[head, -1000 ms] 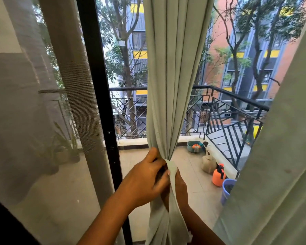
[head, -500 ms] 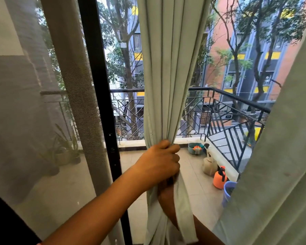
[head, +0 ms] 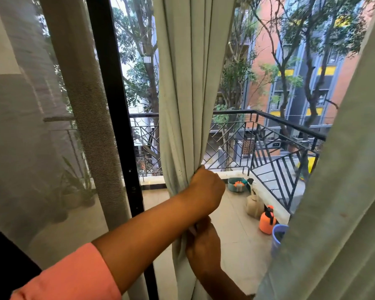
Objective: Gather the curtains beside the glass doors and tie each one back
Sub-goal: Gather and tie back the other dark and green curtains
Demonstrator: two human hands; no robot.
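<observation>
A pale green curtain [head: 188, 87] hangs in front of the glass door, bunched into narrow folds at waist height. My left hand [head: 206, 189] reaches across from the left and grips the gathered folds from the right side. Just below it my right hand [head: 204, 245] holds the same bunch lower down, its fingers curled into the cloth. A second pale green curtain [head: 338, 191] fills the right edge, hanging loose. No tie-back strap is plainly visible.
A black door frame [head: 117, 126] stands left of the curtain, with a sheer grey net curtain [head: 30, 148] further left. Beyond the glass lie a balcony railing [head: 279, 135], an orange sprayer [head: 267, 219], a blue bucket [head: 278, 237] and a teal basin [head: 236, 184].
My left hand has slid up and over to the right side of the bunch. My right hand has dropped lower on the folds. The loose strip of cloth seen earlier is hidden.
</observation>
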